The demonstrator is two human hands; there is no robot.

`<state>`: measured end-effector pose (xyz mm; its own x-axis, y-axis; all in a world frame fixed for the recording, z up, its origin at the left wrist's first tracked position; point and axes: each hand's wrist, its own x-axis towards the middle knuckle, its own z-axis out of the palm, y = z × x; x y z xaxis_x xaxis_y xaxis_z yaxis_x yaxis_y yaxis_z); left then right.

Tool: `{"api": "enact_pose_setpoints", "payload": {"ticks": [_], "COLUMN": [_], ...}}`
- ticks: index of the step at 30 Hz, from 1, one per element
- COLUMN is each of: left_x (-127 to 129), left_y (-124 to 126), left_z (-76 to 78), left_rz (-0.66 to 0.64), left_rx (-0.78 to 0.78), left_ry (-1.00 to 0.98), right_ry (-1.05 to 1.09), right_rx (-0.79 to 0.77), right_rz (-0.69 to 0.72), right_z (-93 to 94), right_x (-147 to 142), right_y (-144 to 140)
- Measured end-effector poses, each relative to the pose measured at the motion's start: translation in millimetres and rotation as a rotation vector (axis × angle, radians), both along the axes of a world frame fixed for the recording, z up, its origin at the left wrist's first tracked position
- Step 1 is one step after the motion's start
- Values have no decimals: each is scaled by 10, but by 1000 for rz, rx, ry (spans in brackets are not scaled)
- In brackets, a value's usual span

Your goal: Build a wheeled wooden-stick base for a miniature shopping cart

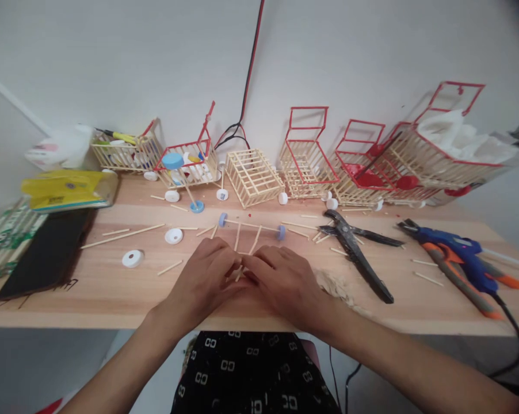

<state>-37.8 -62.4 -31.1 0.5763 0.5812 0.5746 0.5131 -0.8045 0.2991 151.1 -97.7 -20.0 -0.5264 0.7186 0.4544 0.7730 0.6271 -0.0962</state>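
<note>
On the wooden counter (113, 287), a row of stick baskets (253, 175) lines the wall. Black pliers (357, 247) lie to the right. Near the front edge, the left hand (203, 282) and right hand (285, 284) meet fingertip to fingertip, pinching thin wooden sticks (242, 259) lying flat there.

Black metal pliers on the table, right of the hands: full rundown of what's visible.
The black metal pliers lie flat on the light wooden table, right of the right hand and untouched by it. Dark, worn-looking metal; two long handles spread apart, one running toward the table's front edge, the other pointing right toward the blue and orange glue gun. The short jaws point back toward the wall. Thin wooden sticks lie beside the jaws; whether they touch is unclear.
</note>
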Motion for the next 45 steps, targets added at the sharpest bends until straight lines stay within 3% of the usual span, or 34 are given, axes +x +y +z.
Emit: {"api": "enact_pose_setpoints", "payload": {"ticks": [7,11,17,29,45], "left_x": [-7,-92,-123,158,189], "left_y": [-10,-41,10,270,250], "left_z": [61,178,311,205,163], "left_rz": [-65,-121,-27,-137,-111], "left_rx": [0,-39,-64,-85,-111], "left_ry": [-19,4,-125,314,277], "right_ry": [-6,3,-32,36,106], "right_rx": [48,49,80,85,114], "right_rz": [27,46,18,100,80], "right_z": [-21,-24,-32,-71,64], "right_x": [1,37,79,123,107], "right_y": [42,40,33,27,41]}}
